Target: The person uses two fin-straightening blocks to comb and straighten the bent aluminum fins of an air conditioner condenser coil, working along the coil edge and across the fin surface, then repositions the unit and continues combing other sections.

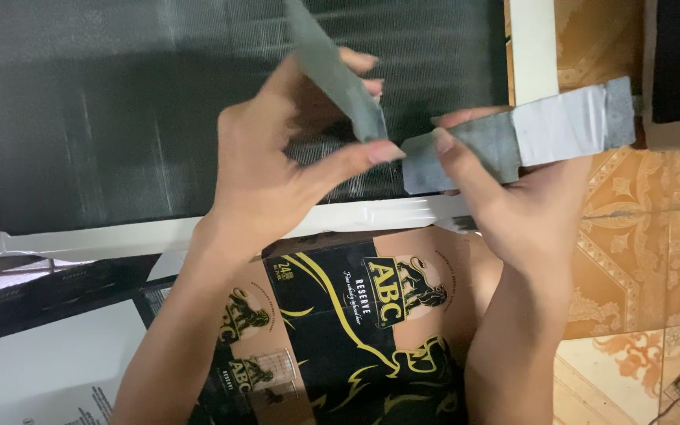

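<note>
Grey foam strip (pixel 332 67) sits pinched in the left hand (pixel 277 165). The right hand (pixel 513 197) grips a taped grey foam piece (pixel 521 138). Both are held above a dark mesh panel (pixel 120 110).

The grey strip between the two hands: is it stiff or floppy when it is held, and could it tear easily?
The grey strip probably is soft and pliable: it folds sharply between the left hand and the right hand. It seems light, since fingertips alone pinch it up. The paler tape band wrapped around it may stiffen that part. Whether it tears easily cannot be told.
</note>
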